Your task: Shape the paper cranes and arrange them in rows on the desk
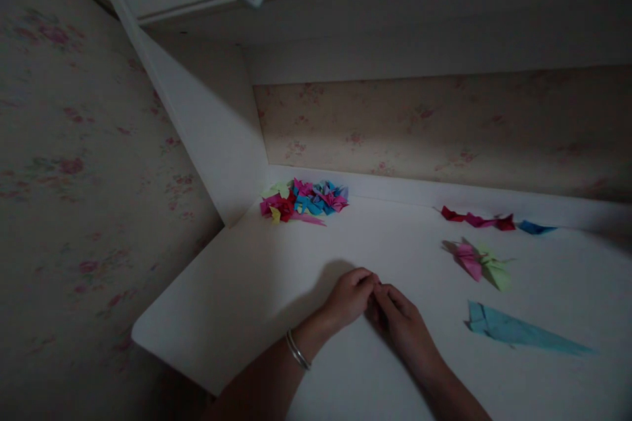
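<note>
My left hand [349,296] and my right hand [403,321] meet above the white desk, their fingertips pinched together. Whatever lies between the fingers, if anything, is hidden. To the right of my right hand lies a long, flat strip of folded teal paper [526,330], wide at its left end and tapering to a point. Beyond it rest a pink folded-paper piece [468,260] and a light green one [495,270], side by side and touching.
At the desk's [237,302] back left sits a heap of colourful folded-paper pieces [309,200]. Several red and pink folded pieces [478,220] and a blue one [536,228] line the back edge at right. A white cabinet [316,20] overhangs the desk; a side panel [197,112] stands left.
</note>
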`<state>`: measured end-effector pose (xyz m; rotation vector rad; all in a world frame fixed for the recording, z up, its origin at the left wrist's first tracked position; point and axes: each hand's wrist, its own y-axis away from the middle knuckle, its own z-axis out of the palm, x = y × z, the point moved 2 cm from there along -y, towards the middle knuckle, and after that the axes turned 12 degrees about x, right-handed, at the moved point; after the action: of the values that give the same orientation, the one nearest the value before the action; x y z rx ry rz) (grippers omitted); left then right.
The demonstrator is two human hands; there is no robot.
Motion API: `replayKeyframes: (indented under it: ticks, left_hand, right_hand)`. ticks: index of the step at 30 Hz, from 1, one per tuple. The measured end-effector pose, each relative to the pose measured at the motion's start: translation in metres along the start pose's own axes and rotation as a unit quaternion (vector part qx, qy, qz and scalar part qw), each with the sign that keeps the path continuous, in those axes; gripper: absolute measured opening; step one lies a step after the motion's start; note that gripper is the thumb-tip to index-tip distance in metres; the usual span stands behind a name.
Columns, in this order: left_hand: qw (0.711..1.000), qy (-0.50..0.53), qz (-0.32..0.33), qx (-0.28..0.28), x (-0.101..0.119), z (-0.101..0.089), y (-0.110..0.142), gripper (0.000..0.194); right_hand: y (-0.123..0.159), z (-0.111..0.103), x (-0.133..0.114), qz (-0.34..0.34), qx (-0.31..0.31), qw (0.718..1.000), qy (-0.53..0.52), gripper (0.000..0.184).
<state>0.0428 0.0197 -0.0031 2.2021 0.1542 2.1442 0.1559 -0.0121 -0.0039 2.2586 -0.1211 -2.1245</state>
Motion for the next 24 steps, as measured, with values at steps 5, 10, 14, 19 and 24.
replayKeyframes:
  ticks: [5, 10, 14, 19, 24]
  left_hand:
    - [0.957, -0.228, 0.15, 0.097, 0.027, -0.012, -0.047, 0.03]
    - [0.915, -0.308, 0.196, 0.168, 0.052, -0.04, -0.124, 0.022]
    - [0.88, -0.376, 0.194, 0.213, 0.058, -0.064, -0.162, 0.023]
    - [0.852, -0.433, 0.205, 0.213, 0.058, -0.073, -0.182, 0.027]
    - [0.834, -0.458, 0.225, 0.208, 0.06, -0.067, -0.19, 0.023]
  right_hand:
    - [0.004, 0.003, -0.004, -0.015, -0.017, 0.999, 0.046, 0.037]
    - [0.003, 0.003, -0.004, -0.019, -0.033, 0.998, 0.05, 0.038]
    - [-0.003, 0.003, -0.001, -0.016, -0.044, 0.998, 0.045, 0.039]
    - [-0.007, 0.004, -0.003, -0.016, -0.053, 0.998, 0.042, 0.04]
    - [-0.007, 0.003, -0.005, -0.019, -0.055, 0.997, 0.043, 0.04]
